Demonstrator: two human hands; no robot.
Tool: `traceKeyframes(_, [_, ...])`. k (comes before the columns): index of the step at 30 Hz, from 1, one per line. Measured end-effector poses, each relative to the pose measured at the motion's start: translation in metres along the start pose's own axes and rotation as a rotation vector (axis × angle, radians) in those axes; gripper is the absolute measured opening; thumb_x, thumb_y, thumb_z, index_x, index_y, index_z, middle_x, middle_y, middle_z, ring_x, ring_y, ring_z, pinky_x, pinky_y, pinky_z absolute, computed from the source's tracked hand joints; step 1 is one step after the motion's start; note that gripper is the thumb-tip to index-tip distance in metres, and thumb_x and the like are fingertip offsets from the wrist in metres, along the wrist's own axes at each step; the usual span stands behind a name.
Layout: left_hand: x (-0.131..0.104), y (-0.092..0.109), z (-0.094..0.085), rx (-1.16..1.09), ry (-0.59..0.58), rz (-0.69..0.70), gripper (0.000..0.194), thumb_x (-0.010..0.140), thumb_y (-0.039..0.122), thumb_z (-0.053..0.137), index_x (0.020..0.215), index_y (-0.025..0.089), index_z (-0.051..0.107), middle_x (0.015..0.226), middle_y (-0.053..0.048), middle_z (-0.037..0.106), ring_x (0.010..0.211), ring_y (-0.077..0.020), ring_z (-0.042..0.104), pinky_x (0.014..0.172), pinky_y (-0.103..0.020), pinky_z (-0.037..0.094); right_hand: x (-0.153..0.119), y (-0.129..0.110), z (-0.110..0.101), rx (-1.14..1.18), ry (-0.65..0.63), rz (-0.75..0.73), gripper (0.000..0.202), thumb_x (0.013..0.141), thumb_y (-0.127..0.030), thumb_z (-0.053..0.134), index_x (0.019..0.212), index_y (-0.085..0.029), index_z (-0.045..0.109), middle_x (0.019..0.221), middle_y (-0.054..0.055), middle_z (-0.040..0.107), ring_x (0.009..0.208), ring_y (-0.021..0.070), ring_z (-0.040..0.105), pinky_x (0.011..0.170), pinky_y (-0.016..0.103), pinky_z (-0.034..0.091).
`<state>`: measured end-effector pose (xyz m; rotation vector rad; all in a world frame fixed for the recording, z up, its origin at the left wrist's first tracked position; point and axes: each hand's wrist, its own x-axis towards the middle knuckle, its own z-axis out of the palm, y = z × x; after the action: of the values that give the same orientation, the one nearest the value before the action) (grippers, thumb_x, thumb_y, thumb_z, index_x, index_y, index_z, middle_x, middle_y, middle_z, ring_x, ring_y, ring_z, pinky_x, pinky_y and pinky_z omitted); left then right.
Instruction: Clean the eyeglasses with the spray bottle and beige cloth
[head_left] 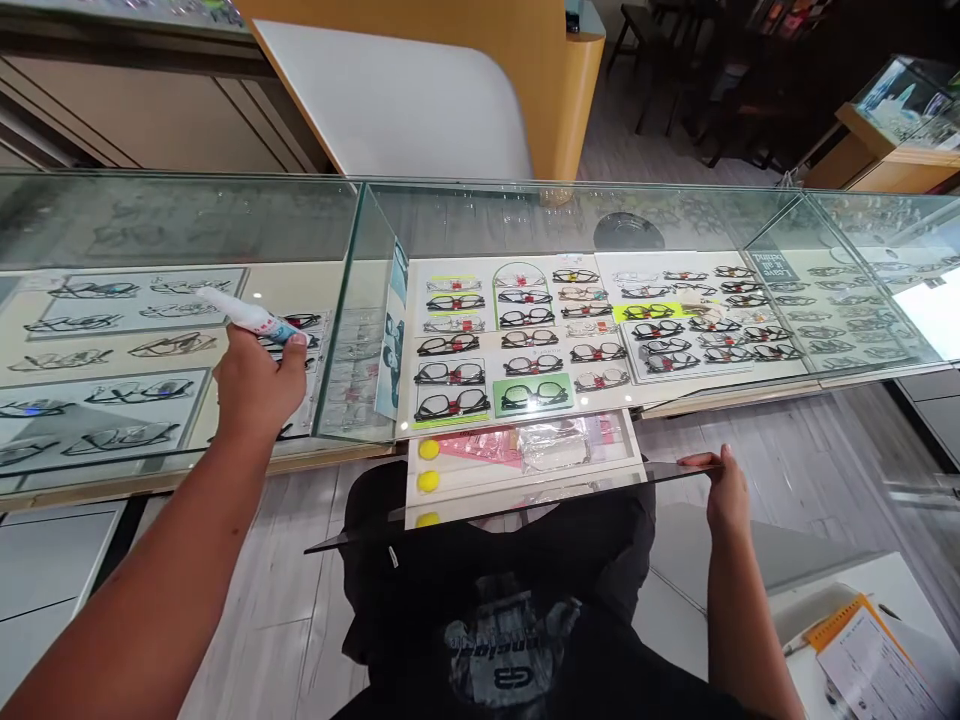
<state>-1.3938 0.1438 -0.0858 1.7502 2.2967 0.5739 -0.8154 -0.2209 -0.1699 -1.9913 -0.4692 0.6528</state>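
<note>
My left hand (262, 390) is closed around a white tube (255, 316) with a pale, tapered nozzle pointing up and left. It is raised over the left part of the glass display case (351, 300). At the right, my right hand (727, 495) grips the end of a thin glass panel (679, 471). The panel is seen nearly edge-on and stretches left across my lap, slightly tilted, in front of an open drawer (630, 450). Rows of eyeglasses (534, 395) lie inside the case, beyond the panel.
Clear plastic packets (555, 447) and yellow round pieces (428, 481) lie in the drawer. A white chair (405, 100) stands behind the case. To my lower right, a white surface (885, 580) holds an orange notepad with a written sheet (874, 660). Another showcase (911, 105) is far right.
</note>
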Motion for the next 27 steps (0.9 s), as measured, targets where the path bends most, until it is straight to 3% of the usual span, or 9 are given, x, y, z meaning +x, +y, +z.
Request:
traceKeyframes(5, [-0.003, 0.003, -0.003, 0.015, -0.024, 0.004, 0.063, 0.1, 0.046, 0.058, 0.153, 0.013, 0.049, 0.143, -0.024, 0.07, 0.133, -0.0421, 0.067, 0.116, -0.062, 0.05, 0.019, -0.036, -0.041, -0.272, -0.451, 0.103, 0.066, 0.088, -0.085, 0.063, 0.076, -0.024, 0.085, 0.101, 0.014, 0.087, 0.119, 0.0412, 0.076, 0.126, 0.057, 0.044])
traceKeyframes(9, [-0.003, 0.005, -0.004, 0.007, -0.023, 0.035, 0.064, 0.099, 0.042, 0.059, 0.153, 0.009, 0.048, 0.143, -0.026, 0.07, 0.134, -0.0437, 0.067, 0.118, -0.066, 0.048, 0.036, -0.091, -0.052, -0.421, -0.629, -0.022, 0.066, 0.086, -0.085, 0.069, 0.107, -0.026, 0.091, 0.126, 0.011, 0.085, 0.138, 0.0424, 0.068, 0.131, 0.057, 0.04])
traceKeyframes(13, [-0.003, 0.008, -0.004, 0.021, -0.025, 0.029, 0.065, 0.099, 0.042, 0.058, 0.153, 0.008, 0.049, 0.144, -0.026, 0.07, 0.137, -0.0437, 0.066, 0.119, -0.066, 0.049, 0.053, -0.145, -0.013, -0.643, -0.927, -0.174, 0.059, 0.098, -0.071, 0.063, 0.134, -0.029, 0.083, 0.147, 0.007, 0.077, 0.145, 0.0382, 0.065, 0.128, 0.053, 0.045])
traceKeyframes(15, [-0.003, 0.008, -0.004, 0.033, -0.028, 0.008, 0.066, 0.099, 0.043, 0.058, 0.154, 0.007, 0.049, 0.145, -0.027, 0.069, 0.137, -0.0443, 0.066, 0.119, -0.066, 0.049, 0.057, -0.157, 0.021, -0.847, -1.04, -0.287, 0.05, 0.103, -0.057, 0.06, 0.14, -0.03, 0.08, 0.15, 0.007, 0.075, 0.142, 0.0366, 0.067, 0.125, 0.052, 0.049])
traceKeyframes(17, [-0.002, 0.008, -0.004, 0.042, -0.029, -0.003, 0.068, 0.099, 0.045, 0.058, 0.154, 0.006, 0.049, 0.145, -0.027, 0.069, 0.138, -0.0457, 0.066, 0.118, -0.067, 0.05, 0.054, -0.153, 0.056, -1.069, -1.11, -0.4, 0.046, 0.104, -0.041, 0.059, 0.145, -0.029, 0.077, 0.148, 0.009, 0.076, 0.136, 0.0351, 0.072, 0.118, 0.05, 0.054])
traceKeyframes(19, [-0.002, 0.008, -0.004, 0.048, -0.026, 0.005, 0.068, 0.099, 0.045, 0.058, 0.154, 0.006, 0.049, 0.146, -0.027, 0.069, 0.139, -0.0469, 0.065, 0.118, -0.068, 0.05, 0.045, -0.137, 0.089, -1.302, -1.11, -0.563, 0.049, 0.1, -0.024, 0.059, 0.147, -0.023, 0.075, 0.144, 0.014, 0.077, 0.13, 0.0342, 0.075, 0.114, 0.049, 0.057])
traceKeyframes(21, [-0.002, 0.008, -0.004, 0.05, -0.023, 0.017, 0.067, 0.098, 0.044, 0.057, 0.153, 0.006, 0.049, 0.144, -0.026, 0.07, 0.139, -0.0475, 0.065, 0.118, -0.068, 0.05, 0.036, -0.117, 0.119, -1.357, -1.046, -0.653, 0.06, 0.096, -0.014, 0.06, 0.156, -0.012, 0.065, 0.161, 0.023, 0.063, 0.15, 0.0393, 0.061, 0.126, 0.055, 0.046])
traceKeyframes(24, [-0.003, 0.01, -0.005, 0.051, -0.017, 0.031, 0.067, 0.098, 0.044, 0.055, 0.152, 0.005, 0.049, 0.142, -0.027, 0.07, 0.136, -0.0481, 0.066, 0.117, -0.07, 0.05, 0.036, -0.095, 0.162, -1.35, -0.703, -0.95, 0.066, 0.101, -0.011, 0.051, 0.167, -0.003, 0.048, 0.178, 0.027, 0.038, 0.169, 0.0428, 0.032, 0.138, 0.063, 0.022])
traceKeyframes(27, [-0.003, 0.013, -0.007, 0.065, -0.024, 0.035, 0.068, 0.096, 0.044, 0.053, 0.15, 0.003, 0.049, 0.142, -0.03, 0.069, 0.136, -0.049, 0.066, 0.117, -0.07, 0.049, 0.057, -0.092, 0.21, -1.252, -0.519, -1.116, 0.064, 0.107, -0.012, 0.039, 0.17, -0.008, 0.044, 0.18, 0.02, 0.038, 0.171, 0.0369, 0.029, 0.139, 0.059, 0.019])
